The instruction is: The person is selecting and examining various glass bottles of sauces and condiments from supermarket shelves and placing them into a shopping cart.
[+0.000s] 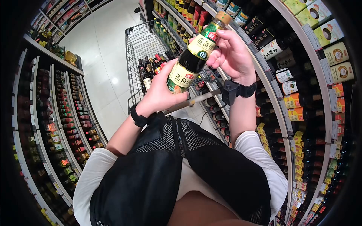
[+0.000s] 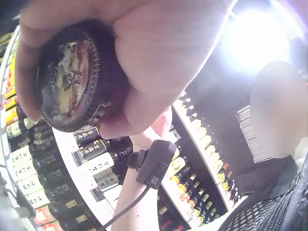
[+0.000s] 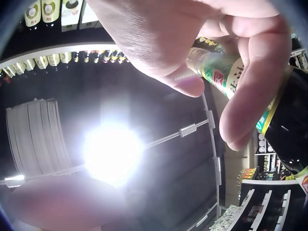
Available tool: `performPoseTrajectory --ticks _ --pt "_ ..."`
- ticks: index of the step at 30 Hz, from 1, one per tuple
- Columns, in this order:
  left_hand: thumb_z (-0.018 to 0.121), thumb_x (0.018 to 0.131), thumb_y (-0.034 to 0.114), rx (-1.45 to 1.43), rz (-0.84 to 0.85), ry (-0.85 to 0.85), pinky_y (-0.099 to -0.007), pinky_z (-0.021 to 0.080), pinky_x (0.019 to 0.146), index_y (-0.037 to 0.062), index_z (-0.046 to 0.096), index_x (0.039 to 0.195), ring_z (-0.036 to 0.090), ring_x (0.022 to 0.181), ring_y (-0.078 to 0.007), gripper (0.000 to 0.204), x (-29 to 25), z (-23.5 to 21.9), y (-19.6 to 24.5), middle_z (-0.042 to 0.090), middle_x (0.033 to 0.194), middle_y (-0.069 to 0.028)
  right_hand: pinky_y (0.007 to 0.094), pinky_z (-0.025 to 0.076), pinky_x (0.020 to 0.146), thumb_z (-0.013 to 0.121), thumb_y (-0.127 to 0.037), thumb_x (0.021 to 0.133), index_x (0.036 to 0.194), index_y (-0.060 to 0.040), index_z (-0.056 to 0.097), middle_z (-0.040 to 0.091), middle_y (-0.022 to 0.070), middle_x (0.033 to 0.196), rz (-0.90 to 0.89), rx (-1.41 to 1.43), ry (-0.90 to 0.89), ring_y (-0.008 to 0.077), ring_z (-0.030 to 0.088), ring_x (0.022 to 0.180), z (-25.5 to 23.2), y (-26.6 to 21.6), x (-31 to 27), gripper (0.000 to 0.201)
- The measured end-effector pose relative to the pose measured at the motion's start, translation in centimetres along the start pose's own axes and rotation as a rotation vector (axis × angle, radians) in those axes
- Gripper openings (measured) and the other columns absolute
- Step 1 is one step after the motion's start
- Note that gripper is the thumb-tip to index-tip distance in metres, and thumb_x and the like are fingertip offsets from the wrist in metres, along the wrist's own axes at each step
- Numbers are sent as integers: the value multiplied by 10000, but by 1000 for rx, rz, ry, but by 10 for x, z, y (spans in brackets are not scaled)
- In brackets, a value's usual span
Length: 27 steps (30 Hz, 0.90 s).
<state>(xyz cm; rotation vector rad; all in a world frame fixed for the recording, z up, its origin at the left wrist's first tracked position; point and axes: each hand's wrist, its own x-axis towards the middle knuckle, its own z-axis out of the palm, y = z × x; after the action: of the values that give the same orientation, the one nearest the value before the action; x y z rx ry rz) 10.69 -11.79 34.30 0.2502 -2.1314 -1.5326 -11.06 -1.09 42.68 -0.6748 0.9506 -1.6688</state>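
A dark soy sauce bottle with cream-and-green labels and a tan cap is held tilted in front of the chest, its cap toward the upper right. My left hand grips its lower part. In the left wrist view, the fingers and thumb wrap around the bottle's round, ridged base. At the neck, just below the cap, is my right hand, thumb on one side and bent fingers on the other. The right wrist view shows that thumb and a finger around the labelled neck.
Beyond the hands stands a wire shopping cart with several bottles inside; its handle bar passes below the held bottle. Shelves of bottles rise close on the right. More shelves line the left, across the tiled floor.
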Motion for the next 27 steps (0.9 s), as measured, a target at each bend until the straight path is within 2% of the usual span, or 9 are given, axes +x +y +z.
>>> performPoseTrajectory --ticks 3,5,6,9,14,16,21,23,27 --pt "794 699 54 -80 -100 18 -341 478 1035 14 416 1470 584 1188 -175 860 -5 -2 12 594 1273 -89 347 650 570 511 -280 1033 1265 87 522 677 263 1130 -12 83 -122 341 747 708 7 -1 -2 433" --pt "828 700 72 -136 -94 1 -345 456 1062 0 385 1494 559 1229 -182 912 -6 -4 3 574 1322 -98 366 659 620 442 -302 1046 1324 73 478 665 267 1145 -24 172 -188 359 751 767 12 2 -1 468" --pt "863 700 90 -204 -87 -20 -350 434 1089 -14 355 1518 533 1269 -188 968 -5 -3 -2 553 1370 -107 362 658 613 445 -283 1042 1404 48 413 648 266 1196 -41 146 -175 362 750 755 12 3 -1 492" --pt "810 690 43 -235 -64 -11 -338 458 1048 27 395 1481 552 1217 -174 893 -7 -4 -6 558 1307 -83 352 649 586 447 -234 1034 1479 4 326 596 244 1300 -75 58 -196 349 745 724 23 6 -5 519" --pt "793 685 40 -225 -139 -7 -341 480 1024 22 445 1435 589 1172 -170 828 -6 -12 -15 599 1251 -64 335 629 555 571 -144 979 1487 15 303 631 227 1205 -98 -86 -128 305 740 683 47 11 -11 596" --pt "804 672 26 -246 -153 20 -327 494 984 28 502 1373 594 1121 -134 763 -4 -13 -14 626 1217 -39 302 631 531 525 -149 970 1515 43 247 594 341 1301 -142 -242 -115 291 738 669 52 12 -13 641" --pt "805 657 41 -191 -140 -33 -322 513 933 26 563 1262 613 1040 -132 652 3 -18 -21 635 1125 -32 297 618 538 537 -124 958 1505 40 268 583 330 1328 -179 -292 -138 266 732 677 54 13 -17 631" --pt "805 643 56 -241 -151 -46 -328 505 948 25 578 1254 620 1051 -151 653 4 -18 -22 621 1118 -43 306 612 541 623 -112 945 1491 22 311 666 192 1127 -213 -238 -147 242 729 675 53 14 -18 643" --pt "805 643 41 -362 -217 -208 -319 487 977 17 572 1291 597 1086 -135 689 6 -25 -20 617 1172 -28 269 580 520 629 -117 944 1492 22 331 669 188 1110 -210 -239 -115 208 705 636 51 10 -19 640"
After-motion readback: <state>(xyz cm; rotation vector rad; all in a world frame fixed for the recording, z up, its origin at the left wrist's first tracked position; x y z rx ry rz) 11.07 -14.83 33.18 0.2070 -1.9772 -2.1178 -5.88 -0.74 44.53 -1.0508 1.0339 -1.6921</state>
